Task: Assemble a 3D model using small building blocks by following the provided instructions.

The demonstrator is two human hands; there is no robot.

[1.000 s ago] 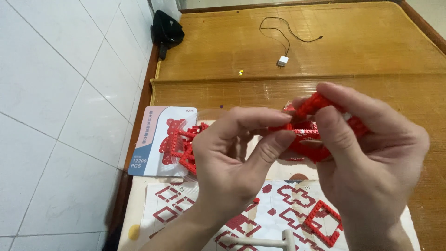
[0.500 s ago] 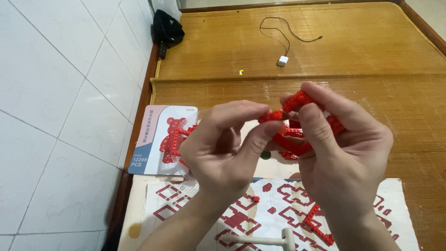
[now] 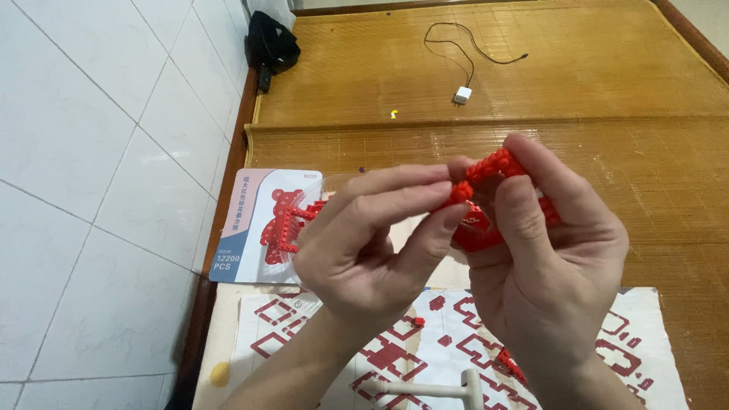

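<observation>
A red model built of small bricks [image 3: 486, 201] is held up in front of me, above a woven mat. My right hand [image 3: 547, 273] is wrapped around it, thumb across its front. The fingertips of my left hand [image 3: 372, 243] pinch a small red piece [image 3: 459, 191] against the model's upper left edge. Most of the model is hidden behind my fingers.
A printed instruction sheet with red patterns [image 3: 456, 349] lies below my hands, with loose red bricks and a small white hammer [image 3: 440, 389] on it. A picture card of a red figure [image 3: 262, 224] lies to the left. Farther off are a white charger with cable [image 3: 462, 95] and a black bag [image 3: 269, 42].
Both hands, still holding the model, have drifted slightly left and up. The left fingertips have closed onto the model's upper left edge.
</observation>
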